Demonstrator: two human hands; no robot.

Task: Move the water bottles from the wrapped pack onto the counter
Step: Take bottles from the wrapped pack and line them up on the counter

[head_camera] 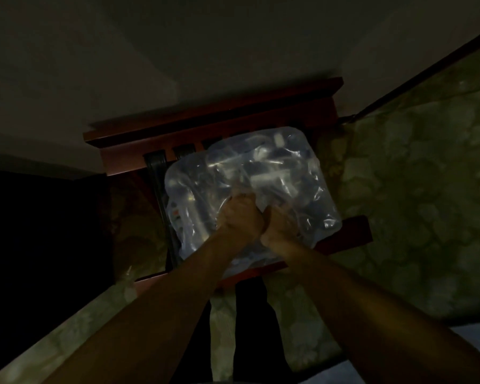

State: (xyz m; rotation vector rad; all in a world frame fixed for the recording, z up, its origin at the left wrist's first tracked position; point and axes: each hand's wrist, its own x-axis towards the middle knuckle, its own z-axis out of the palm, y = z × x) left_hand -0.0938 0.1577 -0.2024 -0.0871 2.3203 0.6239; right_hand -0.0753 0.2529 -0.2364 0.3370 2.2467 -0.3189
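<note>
A pack of water bottles in clear plastic wrap (261, 173) lies on a dark red wooden chair (214, 117) in dim light. Several bottles show faintly through the shiny film. My left hand (240, 214) and my right hand (280, 225) are side by side on the near middle of the pack, both with fingers closed on the plastic wrap. The bottles themselves stay inside the wrap. The counter cannot be made out in this dark view.
A green patterned surface (416, 189) spreads to the right of the chair and continues at the lower left (67, 336). A plain pale wall fills the top. The left side is black shadow. A dark gap lies below the chair's front edge.
</note>
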